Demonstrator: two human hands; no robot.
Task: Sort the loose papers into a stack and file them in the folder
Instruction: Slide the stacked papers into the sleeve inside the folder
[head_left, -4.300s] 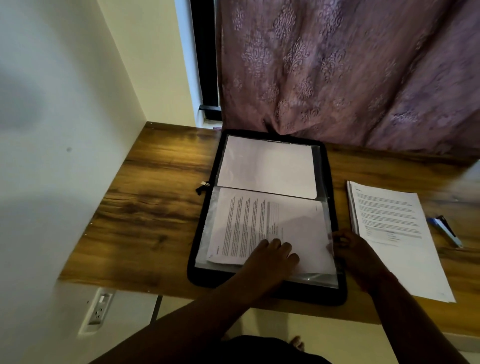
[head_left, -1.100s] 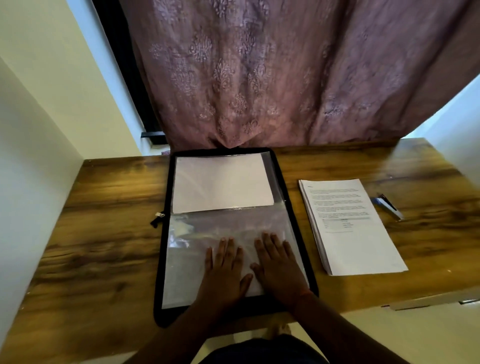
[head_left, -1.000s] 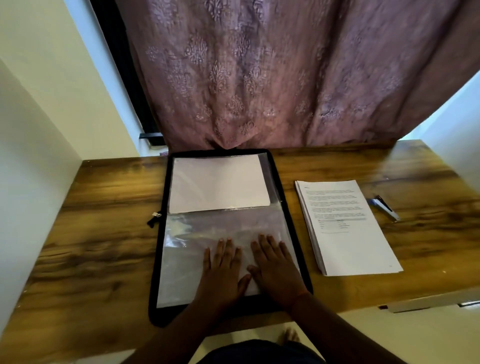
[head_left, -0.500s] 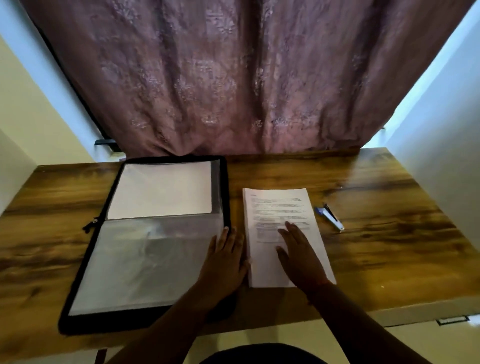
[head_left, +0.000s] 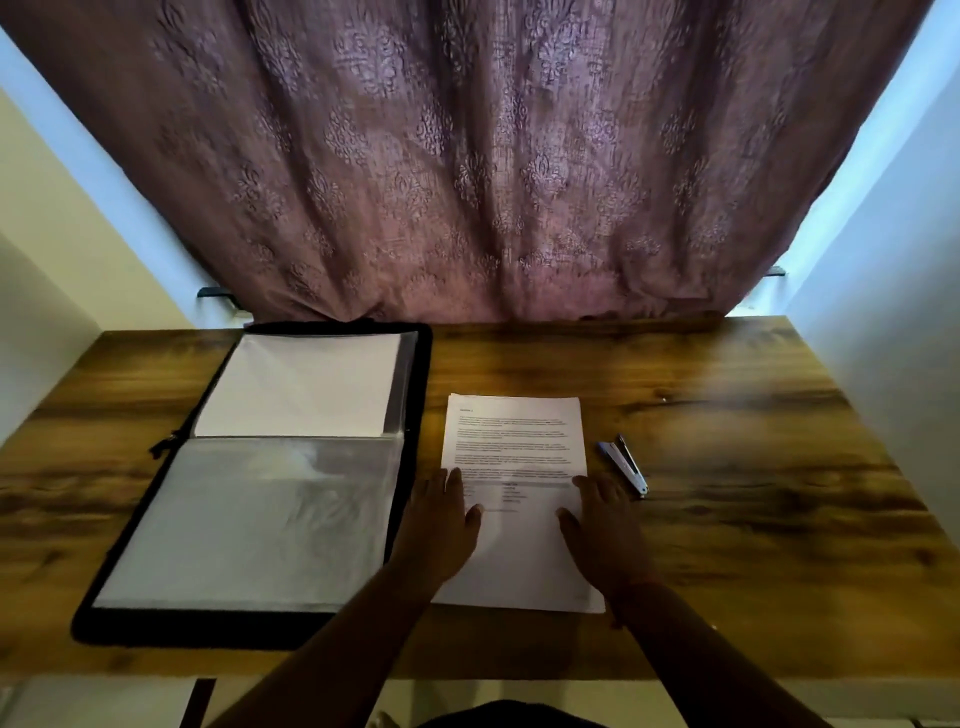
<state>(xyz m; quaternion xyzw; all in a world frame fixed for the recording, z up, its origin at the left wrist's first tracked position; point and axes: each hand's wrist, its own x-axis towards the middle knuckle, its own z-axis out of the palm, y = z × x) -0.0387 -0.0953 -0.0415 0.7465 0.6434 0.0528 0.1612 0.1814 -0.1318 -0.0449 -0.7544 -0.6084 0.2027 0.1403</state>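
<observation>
A black zip folder (head_left: 415, 395) lies open on the left of the wooden desk, with clear plastic sleeves inside. Its far sleeve holds a white sheet (head_left: 301, 387); the near sleeve (head_left: 260, 525) looks filmy and pale. To its right lies a stack of printed papers (head_left: 514, 447). My left hand (head_left: 441, 525) rests flat on the stack's left edge, fingers straight. At the stack's right edge my right hand (head_left: 605, 530) lies flat, fingers extended. Neither hand grips the paper.
A small blue and silver stapler (head_left: 626, 465) lies just right of the stack. A mauve patterned curtain (head_left: 467, 182) hangs behind the wooden desk (head_left: 753, 467). White walls close in on the left and right.
Both hands left the folder's near sleeve and moved right onto the paper stack. The left hand went from the folder's edge to the stack's left side. The view swung right.
</observation>
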